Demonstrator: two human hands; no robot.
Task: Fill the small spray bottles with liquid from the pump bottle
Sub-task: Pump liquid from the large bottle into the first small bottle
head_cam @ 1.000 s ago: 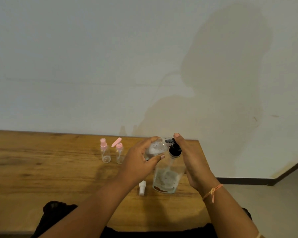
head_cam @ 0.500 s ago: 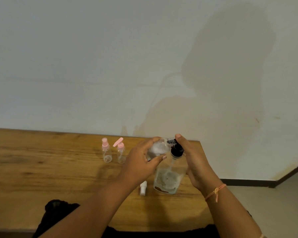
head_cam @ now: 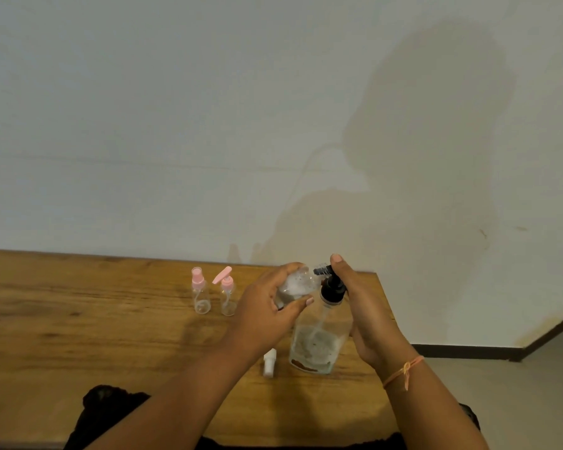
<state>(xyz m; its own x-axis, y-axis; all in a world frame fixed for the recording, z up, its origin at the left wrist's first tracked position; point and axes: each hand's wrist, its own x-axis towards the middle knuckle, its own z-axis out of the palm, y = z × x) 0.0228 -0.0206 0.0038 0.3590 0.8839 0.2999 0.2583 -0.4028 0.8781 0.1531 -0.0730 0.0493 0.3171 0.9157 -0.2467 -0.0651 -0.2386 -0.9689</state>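
At the table [head_cam: 78,336], left hand [head_cam: 267,313] around foam-flecked small bottle [head_cam: 294,284], right hand [head_cam: 368,313] around part-full pump bottle [head_cam: 316,345].

I count three small bottles: a pink-top bottle [head_cam: 201,295], a second pink-top bottle [head_cam: 227,295] and a clear bottle [head_cam: 294,285]. I see one big pump bottle [head_cam: 319,342], one white cap [head_cam: 269,362], one table [head_cam: 78,319], one orange band [head_cam: 403,371]. Two hands: left hand [head_cam: 267,316], right hand [head_cam: 368,316].
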